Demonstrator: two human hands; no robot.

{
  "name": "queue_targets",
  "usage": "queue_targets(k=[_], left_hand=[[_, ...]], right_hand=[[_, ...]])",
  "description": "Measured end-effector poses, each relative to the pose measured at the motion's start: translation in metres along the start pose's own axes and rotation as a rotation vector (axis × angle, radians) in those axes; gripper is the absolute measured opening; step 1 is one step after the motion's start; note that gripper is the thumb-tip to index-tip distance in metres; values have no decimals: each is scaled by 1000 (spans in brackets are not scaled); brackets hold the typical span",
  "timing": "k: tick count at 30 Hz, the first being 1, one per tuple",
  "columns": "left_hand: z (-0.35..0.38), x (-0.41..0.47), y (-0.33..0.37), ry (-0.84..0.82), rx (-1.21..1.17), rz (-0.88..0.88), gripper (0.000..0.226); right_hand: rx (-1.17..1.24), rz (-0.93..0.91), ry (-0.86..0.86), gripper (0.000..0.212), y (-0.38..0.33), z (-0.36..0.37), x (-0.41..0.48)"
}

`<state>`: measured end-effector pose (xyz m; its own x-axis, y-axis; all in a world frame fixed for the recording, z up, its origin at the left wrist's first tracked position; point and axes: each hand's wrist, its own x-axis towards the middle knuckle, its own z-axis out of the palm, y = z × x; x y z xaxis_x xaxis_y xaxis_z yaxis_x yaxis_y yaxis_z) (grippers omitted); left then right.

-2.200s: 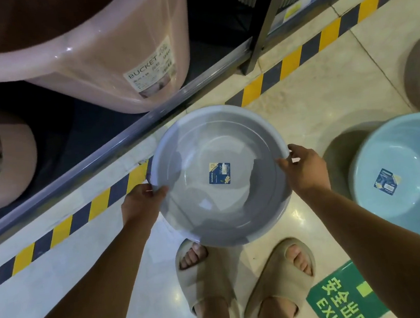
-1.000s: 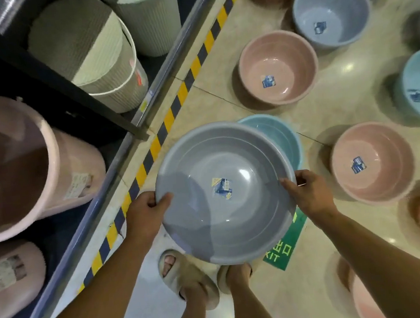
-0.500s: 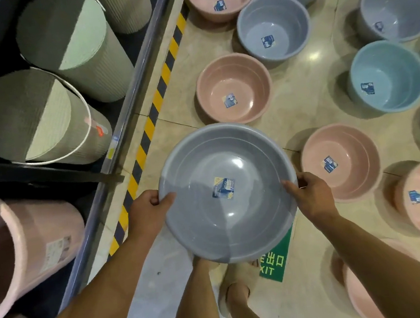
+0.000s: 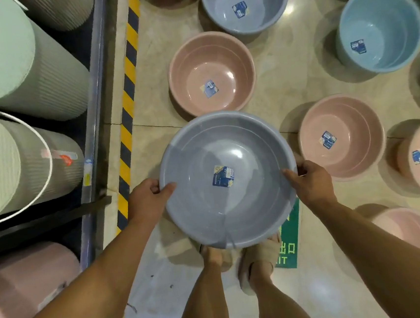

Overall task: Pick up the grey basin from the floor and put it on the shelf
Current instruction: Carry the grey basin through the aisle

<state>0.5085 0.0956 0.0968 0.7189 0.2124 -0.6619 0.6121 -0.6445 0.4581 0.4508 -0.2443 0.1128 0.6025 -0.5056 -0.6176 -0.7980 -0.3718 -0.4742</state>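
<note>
From the head camera, looking straight down: the grey basin (image 4: 227, 180) is held in the air above the person's feet, mouth up and roughly level. It is round, smooth glossy plastic with a rolled rim, faint concentric steps inside, and a small blue sticker (image 4: 223, 175) at the centre of its bottom. The left hand (image 4: 147, 199) is clamped on the rim at the basin's left side, thumb hooked over the inside wall and fingers curled under the lip. The right hand (image 4: 310, 182) is clamped on the opposite rim in the same way.

Below lies a polished beige tile floor (image 4: 290, 94) that throws back lamp glare. A band of yellow and black striped tape (image 4: 127, 115) runs along the shelf edge. The shelf (image 4: 95, 98) sits to the left, with a dull metal front rail and a dark deck. On it lie ribbed, pale green cylindrical bins (image 4: 23, 74) on their sides, and a smooth pink bucket (image 4: 29, 286) nearer the camera.

On the floor, just beyond the held basin, stands a pink basin (image 4: 212, 72), glossy and round. Farther off is another grey basin on the floor (image 4: 245, 4), a light blue basin (image 4: 378, 28) to the right, and more pink ones along the right side (image 4: 341, 137). A green floor sign (image 4: 290, 243) shows partly under the held basin, beside beige slippers (image 4: 258, 259).
</note>
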Motion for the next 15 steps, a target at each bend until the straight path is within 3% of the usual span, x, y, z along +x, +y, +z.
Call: queue_targets(k=[15], left_hand=[[123, 95, -52, 38, 25, -50, 22]], right_hand=[[-155, 8, 28, 29, 90, 87, 109]])
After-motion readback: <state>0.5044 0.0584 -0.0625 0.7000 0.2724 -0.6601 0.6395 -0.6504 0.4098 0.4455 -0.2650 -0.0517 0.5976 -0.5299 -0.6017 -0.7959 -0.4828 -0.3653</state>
